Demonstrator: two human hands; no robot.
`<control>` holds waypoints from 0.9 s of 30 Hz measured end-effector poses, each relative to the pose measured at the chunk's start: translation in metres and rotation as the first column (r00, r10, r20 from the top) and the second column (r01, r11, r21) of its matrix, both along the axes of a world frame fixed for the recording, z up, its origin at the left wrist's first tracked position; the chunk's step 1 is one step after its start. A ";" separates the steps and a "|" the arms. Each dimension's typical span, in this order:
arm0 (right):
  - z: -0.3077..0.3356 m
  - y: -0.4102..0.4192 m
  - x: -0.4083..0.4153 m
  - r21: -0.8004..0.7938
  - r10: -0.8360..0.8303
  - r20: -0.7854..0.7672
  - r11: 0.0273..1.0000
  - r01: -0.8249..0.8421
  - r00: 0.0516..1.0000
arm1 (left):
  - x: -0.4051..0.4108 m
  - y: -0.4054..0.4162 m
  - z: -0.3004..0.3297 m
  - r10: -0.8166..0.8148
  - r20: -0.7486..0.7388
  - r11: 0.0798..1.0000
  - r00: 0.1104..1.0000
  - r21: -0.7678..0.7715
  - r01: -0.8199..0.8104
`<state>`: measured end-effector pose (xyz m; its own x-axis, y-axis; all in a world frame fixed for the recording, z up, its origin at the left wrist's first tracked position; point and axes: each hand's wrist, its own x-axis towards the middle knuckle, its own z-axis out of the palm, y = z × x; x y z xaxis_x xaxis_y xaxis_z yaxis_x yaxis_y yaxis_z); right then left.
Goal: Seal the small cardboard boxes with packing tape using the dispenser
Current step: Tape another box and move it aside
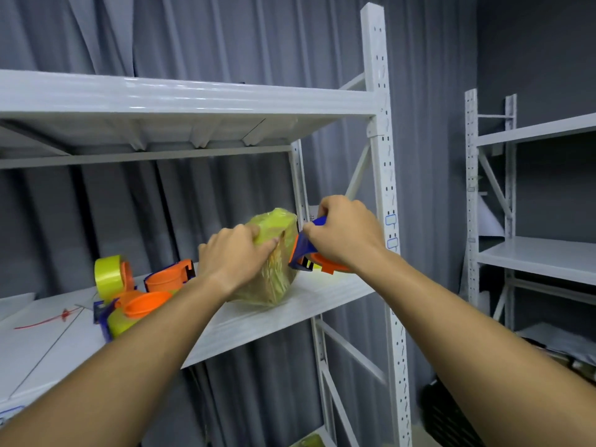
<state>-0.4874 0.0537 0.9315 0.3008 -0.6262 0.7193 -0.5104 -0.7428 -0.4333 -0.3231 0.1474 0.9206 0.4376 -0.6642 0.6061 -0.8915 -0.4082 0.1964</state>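
Observation:
A small cardboard box (274, 279), wrapped in shiny yellow tape, stands tilted on the white shelf (322, 298). My left hand (232, 253) grips its upper left side, fingers curled over the top and thumb on the front face. My right hand (345, 230) grips a blue and orange tape dispenser (304, 250), whose front end is pressed against the box's right side. The dispenser's roll is mostly hidden under my hand.
Further tape dispensers (167, 275) and yellow tape rolls (108, 274) lie on the shelf to the left of the box. An upper shelf (193, 98) hangs above. The rack's upright post (383, 175) stands just right of my right hand. Another rack (532, 253) is at the far right.

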 end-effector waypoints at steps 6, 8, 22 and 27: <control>0.012 -0.050 0.034 0.155 0.057 0.088 0.985 -0.070 0.994 | 0.052 -0.043 -0.008 -0.048 -0.087 0.999 0.995 0.005 0.048; 0.016 -0.067 0.039 0.174 0.066 0.134 0.981 -0.089 0.989 | 0.065 -0.056 -0.012 -0.091 -0.147 0.995 0.985 0.013 0.094; 0.025 -0.158 0.068 0.231 0.155 0.382 0.939 -0.256 0.911 | 0.082 -0.097 -0.010 -0.138 -0.237 0.973 0.962 0.149 0.176; 0.032 -0.168 0.083 0.254 0.212 0.390 0.911 -0.326 0.896 | 0.080 -0.109 -0.008 -0.293 -0.372 0.932 0.881 0.092 0.349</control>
